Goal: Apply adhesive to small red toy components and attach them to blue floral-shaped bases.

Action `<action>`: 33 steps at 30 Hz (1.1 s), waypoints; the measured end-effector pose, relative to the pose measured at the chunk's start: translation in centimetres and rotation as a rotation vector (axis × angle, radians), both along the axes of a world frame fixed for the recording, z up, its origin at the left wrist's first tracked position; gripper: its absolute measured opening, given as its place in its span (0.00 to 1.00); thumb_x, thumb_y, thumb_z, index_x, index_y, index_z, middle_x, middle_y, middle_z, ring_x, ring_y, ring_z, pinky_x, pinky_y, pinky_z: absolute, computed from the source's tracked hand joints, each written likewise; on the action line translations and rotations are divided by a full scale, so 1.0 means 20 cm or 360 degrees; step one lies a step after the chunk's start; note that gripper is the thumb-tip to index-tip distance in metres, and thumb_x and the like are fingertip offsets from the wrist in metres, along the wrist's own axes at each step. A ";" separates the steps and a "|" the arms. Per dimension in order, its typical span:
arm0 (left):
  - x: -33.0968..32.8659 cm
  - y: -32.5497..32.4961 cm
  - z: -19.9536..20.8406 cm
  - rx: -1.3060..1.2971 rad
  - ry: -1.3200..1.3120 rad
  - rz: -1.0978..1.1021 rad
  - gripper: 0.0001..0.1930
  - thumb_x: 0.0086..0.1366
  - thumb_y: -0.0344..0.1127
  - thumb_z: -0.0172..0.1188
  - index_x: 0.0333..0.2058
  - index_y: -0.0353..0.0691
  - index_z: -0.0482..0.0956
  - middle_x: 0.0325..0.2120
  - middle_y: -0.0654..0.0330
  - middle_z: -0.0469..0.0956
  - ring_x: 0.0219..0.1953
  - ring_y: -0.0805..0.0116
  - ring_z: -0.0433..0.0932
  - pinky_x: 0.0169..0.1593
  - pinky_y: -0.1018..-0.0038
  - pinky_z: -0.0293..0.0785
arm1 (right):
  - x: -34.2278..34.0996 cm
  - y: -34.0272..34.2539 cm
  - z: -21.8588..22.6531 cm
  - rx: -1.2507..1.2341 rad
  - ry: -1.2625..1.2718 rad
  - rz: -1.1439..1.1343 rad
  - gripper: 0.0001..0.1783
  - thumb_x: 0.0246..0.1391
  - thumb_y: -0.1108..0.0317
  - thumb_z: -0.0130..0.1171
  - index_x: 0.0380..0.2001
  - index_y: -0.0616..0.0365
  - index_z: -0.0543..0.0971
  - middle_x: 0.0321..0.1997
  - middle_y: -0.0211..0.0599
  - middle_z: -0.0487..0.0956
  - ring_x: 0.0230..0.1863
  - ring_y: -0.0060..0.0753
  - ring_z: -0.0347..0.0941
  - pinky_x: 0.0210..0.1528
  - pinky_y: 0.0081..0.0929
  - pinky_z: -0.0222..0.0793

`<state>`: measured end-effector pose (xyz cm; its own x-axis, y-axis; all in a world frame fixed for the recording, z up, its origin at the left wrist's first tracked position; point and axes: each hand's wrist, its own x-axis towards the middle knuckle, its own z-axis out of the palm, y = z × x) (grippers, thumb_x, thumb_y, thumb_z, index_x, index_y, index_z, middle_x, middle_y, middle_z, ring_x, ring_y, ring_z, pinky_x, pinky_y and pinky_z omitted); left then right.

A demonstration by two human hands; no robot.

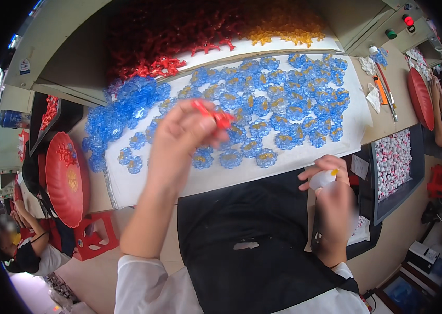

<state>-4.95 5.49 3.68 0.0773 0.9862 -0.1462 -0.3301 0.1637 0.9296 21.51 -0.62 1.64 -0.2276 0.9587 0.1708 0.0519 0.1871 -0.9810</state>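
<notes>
My left hand (179, 133) is raised over the near left part of the worktop, its fingers pinched on a small glossy red plastic figure (222, 118). At the right, beyond the table's front edge, my right hand (334, 196) closes round a small white rounded piece (322, 180). A bit of yellow (335, 171) shows at its upper side; what it belongs to I cannot tell. Beneath and beyond my left hand, many clear blue flower-shaped pieces (256, 99) lie spread on white paper (171, 180), lots of them with yellow in the middle.
Piles of red pieces (158, 36) and amber pieces (289, 26) fill the shelf behind. A red scalloped tray (56, 183) stands left. At right are an orange-handled tool (380, 90) and a dark bin (420, 157) of white-and-pink pieces. Other people sit at both sides.
</notes>
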 end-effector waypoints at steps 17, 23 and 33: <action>0.19 -0.31 -0.13 0.0032 -0.0266 -0.0100 0.11 0.55 0.20 0.53 0.39 0.33 0.69 0.38 0.56 0.73 0.41 0.73 0.72 0.46 0.79 0.68 | -0.11 -0.03 0.08 0.0795 -0.0015 -0.0314 0.26 0.29 0.65 0.73 0.33 0.54 0.71 0.33 0.37 0.70 0.26 0.26 0.68 0.28 0.19 0.65; 0.19 -0.32 -0.13 0.0043 -0.0264 -0.0126 0.11 0.55 0.19 0.53 0.39 0.32 0.69 0.38 0.55 0.73 0.42 0.73 0.72 0.46 0.78 0.68 | -0.13 -0.04 0.09 0.0909 -0.0226 -0.0192 0.25 0.30 0.64 0.72 0.34 0.55 0.71 0.33 0.36 0.70 0.25 0.26 0.65 0.24 0.19 0.63; 0.19 -0.32 -0.13 0.0033 -0.0241 -0.0143 0.11 0.55 0.19 0.53 0.39 0.32 0.69 0.38 0.55 0.73 0.42 0.73 0.72 0.46 0.78 0.68 | -0.13 -0.04 0.08 0.0913 -0.0214 -0.0169 0.28 0.25 0.68 0.74 0.34 0.56 0.73 0.33 0.36 0.73 0.26 0.30 0.70 0.25 0.21 0.66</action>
<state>-1.07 -0.93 1.14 0.1851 0.9770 -0.1059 -0.4514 0.1802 0.8740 18.93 -1.44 3.21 -0.1913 0.7406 0.6442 0.2160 0.6720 -0.7084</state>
